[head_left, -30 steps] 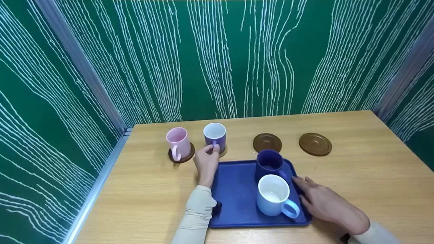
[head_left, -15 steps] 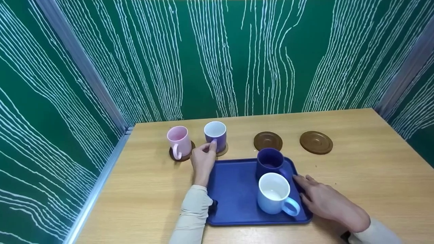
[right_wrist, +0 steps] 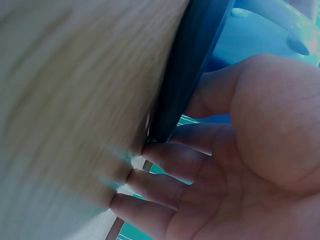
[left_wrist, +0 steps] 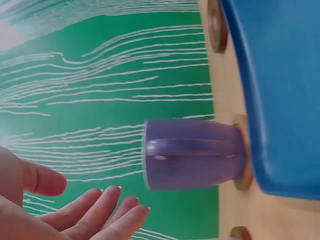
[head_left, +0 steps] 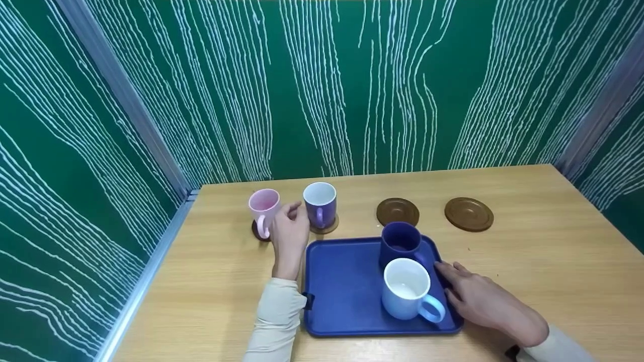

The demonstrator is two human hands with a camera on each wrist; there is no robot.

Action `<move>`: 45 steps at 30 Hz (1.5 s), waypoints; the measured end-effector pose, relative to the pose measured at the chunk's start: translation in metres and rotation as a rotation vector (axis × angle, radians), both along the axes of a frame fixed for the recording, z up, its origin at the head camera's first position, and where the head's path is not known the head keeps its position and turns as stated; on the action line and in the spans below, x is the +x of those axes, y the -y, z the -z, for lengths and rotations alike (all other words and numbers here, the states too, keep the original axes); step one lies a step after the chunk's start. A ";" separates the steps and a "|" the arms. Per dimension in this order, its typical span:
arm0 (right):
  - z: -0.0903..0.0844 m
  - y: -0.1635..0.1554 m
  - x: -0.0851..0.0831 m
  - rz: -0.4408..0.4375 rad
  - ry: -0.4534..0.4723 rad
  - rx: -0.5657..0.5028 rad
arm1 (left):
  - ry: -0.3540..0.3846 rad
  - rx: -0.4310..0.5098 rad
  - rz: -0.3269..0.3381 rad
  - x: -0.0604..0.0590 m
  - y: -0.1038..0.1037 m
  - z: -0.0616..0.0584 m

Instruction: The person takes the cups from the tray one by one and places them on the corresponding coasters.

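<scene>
Green walls stand around the wooden counter. Left hand hangs loose with a wide, empty grip beside the purple mug on its coaster. Right hand rests flat against the blue tray.

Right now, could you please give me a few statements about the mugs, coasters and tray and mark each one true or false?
1. The purple mug stands on a coaster. True.
2. The left hand grips the purple mug's handle. False: its fingers are open and clear of it.
3. Three mugs stand on the blue tray. False: only the navy mug and white mug.
4. Two coasters are bare. True.
5. The right hand rests at the tray's right edge. True.
</scene>
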State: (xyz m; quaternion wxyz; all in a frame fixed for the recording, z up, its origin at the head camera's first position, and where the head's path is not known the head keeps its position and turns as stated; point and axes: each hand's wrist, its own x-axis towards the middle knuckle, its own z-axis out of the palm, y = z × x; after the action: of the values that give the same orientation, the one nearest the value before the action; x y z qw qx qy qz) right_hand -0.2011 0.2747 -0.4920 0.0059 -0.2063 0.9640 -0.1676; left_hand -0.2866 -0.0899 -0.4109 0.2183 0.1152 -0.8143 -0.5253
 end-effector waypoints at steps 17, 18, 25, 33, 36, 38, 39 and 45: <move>0.001 0.001 0.001 0.020 0.043 0.008 | -0.016 -0.142 0.140 0.034 0.003 -0.004; 0.000 0.001 0.001 0.020 0.039 0.008 | -0.003 -0.153 0.153 0.036 0.002 -0.003; 0.000 0.002 0.001 0.013 0.018 -0.001 | -0.004 -0.304 0.226 0.049 0.000 0.014; 0.000 0.002 0.000 0.008 -0.001 0.007 | -0.007 -0.449 0.210 0.055 0.005 0.039; -0.001 0.002 0.001 0.012 0.001 0.002 | 0.003 -0.491 0.214 0.056 0.009 0.048; -0.001 0.002 0.001 0.014 0.007 0.002 | 0.015 -0.518 0.218 0.058 0.011 0.054; -0.001 0.002 0.001 0.015 0.009 0.002 | 0.020 -0.533 0.223 0.059 0.011 0.057; -0.001 0.000 0.001 0.021 0.015 0.001 | 0.055 -0.608 0.258 0.064 0.013 0.068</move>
State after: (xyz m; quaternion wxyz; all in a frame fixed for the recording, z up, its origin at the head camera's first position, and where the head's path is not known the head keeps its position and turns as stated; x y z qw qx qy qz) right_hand -0.2005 0.2743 -0.4913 0.0116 -0.1949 0.9661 -0.1686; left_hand -0.2224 -0.1030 -0.4791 0.1524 -0.0451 -0.9473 -0.2783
